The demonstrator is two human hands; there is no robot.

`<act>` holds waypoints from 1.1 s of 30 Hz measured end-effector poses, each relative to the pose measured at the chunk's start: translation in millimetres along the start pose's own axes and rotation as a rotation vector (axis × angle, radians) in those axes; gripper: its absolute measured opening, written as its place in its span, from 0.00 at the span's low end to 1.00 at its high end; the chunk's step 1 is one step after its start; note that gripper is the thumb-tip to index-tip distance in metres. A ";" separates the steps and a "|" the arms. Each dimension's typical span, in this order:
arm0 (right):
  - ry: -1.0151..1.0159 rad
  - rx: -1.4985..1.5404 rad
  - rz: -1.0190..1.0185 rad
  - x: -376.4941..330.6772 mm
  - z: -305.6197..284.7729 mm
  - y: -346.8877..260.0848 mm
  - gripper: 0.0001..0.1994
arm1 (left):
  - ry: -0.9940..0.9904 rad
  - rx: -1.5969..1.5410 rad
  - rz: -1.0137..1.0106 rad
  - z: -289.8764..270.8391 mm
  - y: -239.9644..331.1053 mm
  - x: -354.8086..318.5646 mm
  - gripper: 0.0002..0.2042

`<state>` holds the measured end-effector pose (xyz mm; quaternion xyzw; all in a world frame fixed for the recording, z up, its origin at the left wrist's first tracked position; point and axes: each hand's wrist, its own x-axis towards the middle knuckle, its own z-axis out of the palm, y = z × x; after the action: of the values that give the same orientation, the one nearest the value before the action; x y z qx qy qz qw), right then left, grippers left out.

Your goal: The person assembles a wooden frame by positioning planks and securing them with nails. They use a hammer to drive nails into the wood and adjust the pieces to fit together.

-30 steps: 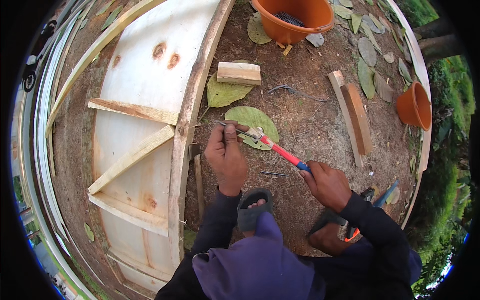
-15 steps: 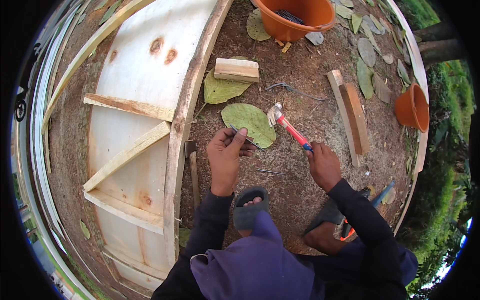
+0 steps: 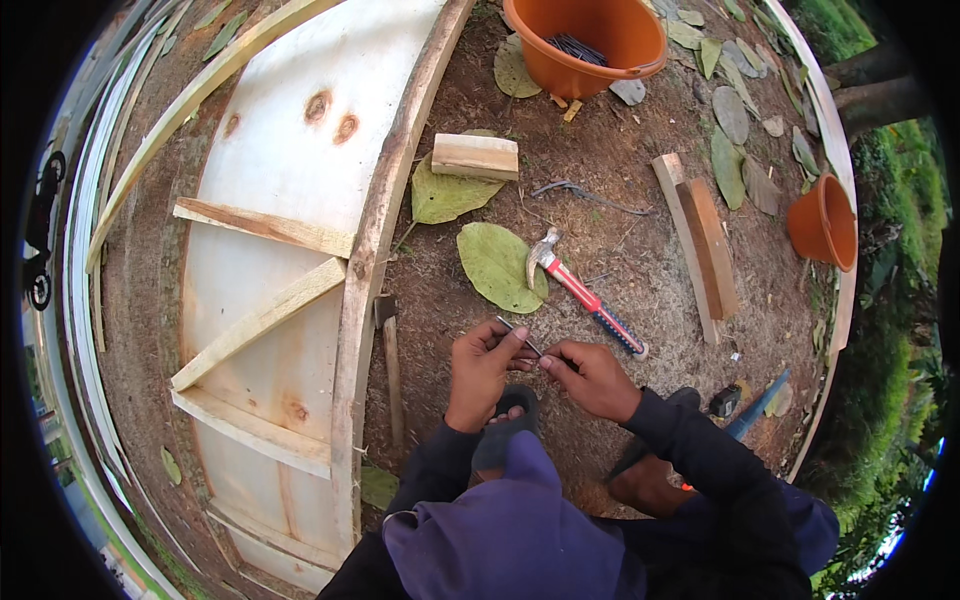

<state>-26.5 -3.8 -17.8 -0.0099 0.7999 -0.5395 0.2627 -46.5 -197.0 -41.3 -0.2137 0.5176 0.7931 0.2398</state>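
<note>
Both hands meet in the lower middle, in front of my feet. A thin dark nail (image 3: pixel 519 336) slants between them. My left hand (image 3: pixel 478 378) pinches it between thumb and fingers. The fingertips of my right hand (image 3: pixel 592 382) close on its lower right end; how many nails are there, I cannot tell. Just beyond lies a claw hammer (image 3: pixel 575 287) with a red, white and blue handle. Its head rests by the edge of a large green leaf (image 3: pixel 492 266), and no hand touches it.
At left stands a plywood panel (image 3: pixel 270 275) framed with timber battens. A hatchet (image 3: pixel 388 345) lies beside it. An orange bucket (image 3: pixel 530 55) holds several nails; another orange bucket (image 3: pixel 815 225) sits at right. Wood offcuts (image 3: pixel 708 245), a wood block (image 3: pixel 476 157) and a tape measure (image 3: pixel 726 400) lie around.
My right hand has let go of the hammer, which now lies on the ground. It has moved left to the nail in my left hand. My left hand has come lower and nearer.
</note>
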 end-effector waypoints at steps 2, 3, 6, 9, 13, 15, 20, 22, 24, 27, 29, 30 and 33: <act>0.007 -0.020 -0.047 5.2 1.9 0.0 0.11 | 0.018 -0.035 -0.023 -4.3 2.8 -3.7 0.10; 0.023 0.028 -0.029 6.4 2.4 -1.8 0.10 | 0.035 -0.059 -0.033 -7.3 6.3 -2.5 0.10; 0.053 0.051 -0.017 11.7 -3.9 -8.2 0.09 | 0.059 -0.104 -0.010 -11.3 10.8 -1.0 0.10; 0.125 0.102 -0.001 10.9 -3.9 -9.9 0.10 | 0.060 -0.105 0.029 -13.7 13.1 0.6 0.10; 0.121 0.078 0.002 11.3 -9.7 -14.1 0.12 | 0.041 -0.120 0.055 -16.9 15.4 1.8 0.11; 0.090 0.056 0.015 15.5 -8.5 -15.6 0.12 | 0.000 -0.223 0.068 -17.2 17.1 -0.5 0.12; 0.073 -0.144 -0.163 22.9 13.8 -4.0 0.10 | 0.066 0.064 0.126 -38.9 2.6 -18.3 0.17; 0.073 -0.222 -0.170 23.9 34.6 15.3 0.09 | 0.219 0.346 0.228 -76.5 -24.3 -37.5 0.17; 0.117 -0.208 -0.082 17.5 27.3 5.5 0.08 | 0.385 0.637 0.272 -76.3 5.3 -64.7 0.17; 0.231 -0.280 -0.212 22.8 12.7 32.4 0.06 | 0.643 1.095 0.542 -96.6 -4.2 -64.8 0.18; 0.214 -0.240 -0.141 22.4 13.8 35.3 0.05 | 0.651 1.163 0.402 -110.4 -8.7 -77.5 0.20; 0.198 -0.252 -0.184 25.8 15.2 34.9 0.05 | 0.642 1.199 0.327 -114.0 -11.0 -83.8 0.21; 0.165 -0.265 -0.246 31.8 20.8 25.1 0.06 | 0.673 1.390 0.323 -116.7 -33.2 -80.2 0.25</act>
<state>-38.3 -20.7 -58.4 -0.0975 0.8754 -0.4567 0.1248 47.6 -306.0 -61.6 -0.1655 0.9640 0.2057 0.0308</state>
